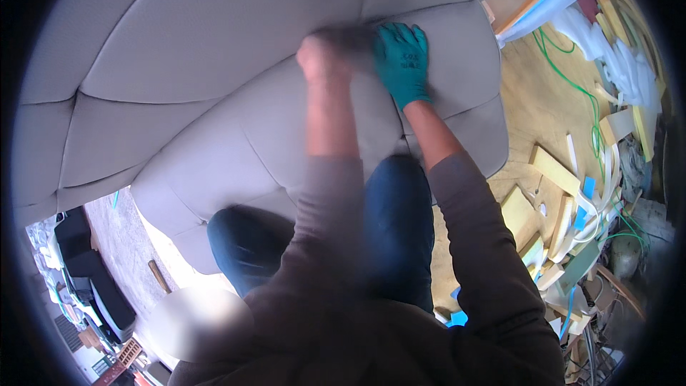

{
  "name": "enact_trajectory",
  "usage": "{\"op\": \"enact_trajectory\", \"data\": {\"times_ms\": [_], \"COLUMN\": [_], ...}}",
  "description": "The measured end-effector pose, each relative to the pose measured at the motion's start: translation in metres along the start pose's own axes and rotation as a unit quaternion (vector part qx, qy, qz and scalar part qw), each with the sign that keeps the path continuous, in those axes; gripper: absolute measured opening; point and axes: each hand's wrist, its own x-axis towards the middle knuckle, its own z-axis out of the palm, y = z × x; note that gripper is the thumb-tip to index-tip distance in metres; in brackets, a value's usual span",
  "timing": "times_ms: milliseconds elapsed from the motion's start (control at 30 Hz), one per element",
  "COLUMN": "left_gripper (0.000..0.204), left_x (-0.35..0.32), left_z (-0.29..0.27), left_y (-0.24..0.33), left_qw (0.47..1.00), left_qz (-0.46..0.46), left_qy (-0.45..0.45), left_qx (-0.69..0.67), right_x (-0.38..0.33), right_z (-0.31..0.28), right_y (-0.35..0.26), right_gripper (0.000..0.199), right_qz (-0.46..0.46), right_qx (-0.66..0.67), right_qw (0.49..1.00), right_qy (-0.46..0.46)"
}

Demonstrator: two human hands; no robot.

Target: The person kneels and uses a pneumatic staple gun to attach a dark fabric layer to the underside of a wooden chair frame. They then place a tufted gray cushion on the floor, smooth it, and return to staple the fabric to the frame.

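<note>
We look down over a grey upholstered sofa (pixel 214 78) that fills the upper left of the view, its tufted panels already covered in fabric and divided by stitched seams; at its lower left edge a strip of floor shows dark cases (pixel 89 271) lying well apart from the work; we judge the covering largely done, since no bare foam or frame shows on the panels in view. The person kneels on the cushion with both knees in blue jeans (pixel 386 221) pressed onto the fabric near its front edge; the bare left hand (pixel 325 53), blurred, appears closed in a fist against the seam where seat cushion meets back, though we cannot tell whether it grips anything; just beside it, touching or nearly so, the right hand (pixel 401 61) in a teal glove lies flat with fingers pointing down, pressed on the fabric near the cushion's right corner. What seems left is the smoothing or tucking of that seam and corner. To the right, a wooden workbench (pixel 532 111) carries a green hose (pixel 580 93), offcuts of yellow foam (pixel 554 171) and white foam scraps (pixel 614 57) along its far edge.
</note>
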Motion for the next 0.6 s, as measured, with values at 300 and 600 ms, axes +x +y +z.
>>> {"op": "enact_trajectory", "data": {"times_ms": [300,600], "left_gripper": [0.036,0.032], "left_x": [-0.005,-0.019], "left_z": [0.009,0.006], "left_y": [-0.01,-0.004], "left_qw": [0.458,0.941], "left_qz": [-0.08,0.005], "left_qy": [0.044,0.038], "left_qx": [-0.884,-0.336], "right_x": [0.0,0.002], "right_z": [-0.007,0.001], "right_y": [-0.009,-0.012], "right_gripper": [0.027,0.025], "right_qz": [0.011,0.025], "right_qx": [0.017,0.021], "right_qw": [1.0,0.999], "right_qy": [0.016,0.021]}}
